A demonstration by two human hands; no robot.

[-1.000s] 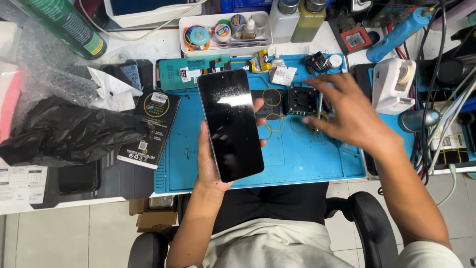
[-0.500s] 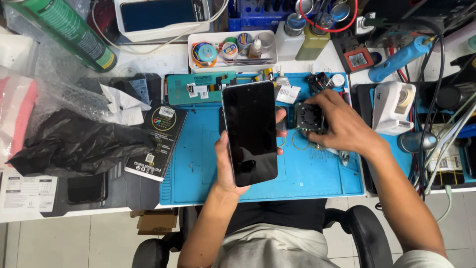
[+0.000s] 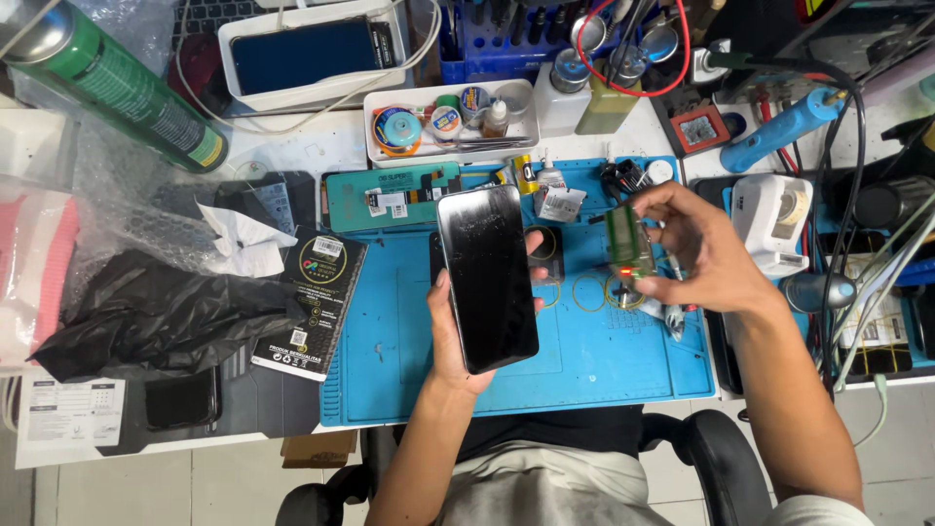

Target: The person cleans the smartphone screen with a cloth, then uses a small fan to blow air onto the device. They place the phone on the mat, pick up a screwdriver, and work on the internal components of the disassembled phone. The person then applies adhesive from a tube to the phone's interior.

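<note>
black phone [image 3: 487, 278], green board [image 3: 628, 242], black packet [image 3: 314, 302]

A phone-repair workshop — blue repair mat [image 3: 604, 365], solder spools [image 3: 397, 128], tools.

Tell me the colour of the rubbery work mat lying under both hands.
The rubbery work mat is blue, clearest in the head view.

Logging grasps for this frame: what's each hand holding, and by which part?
Left hand holds a black phone by its long edges, screen up. Right hand pinches a small green circuit board by its right edge.
</note>
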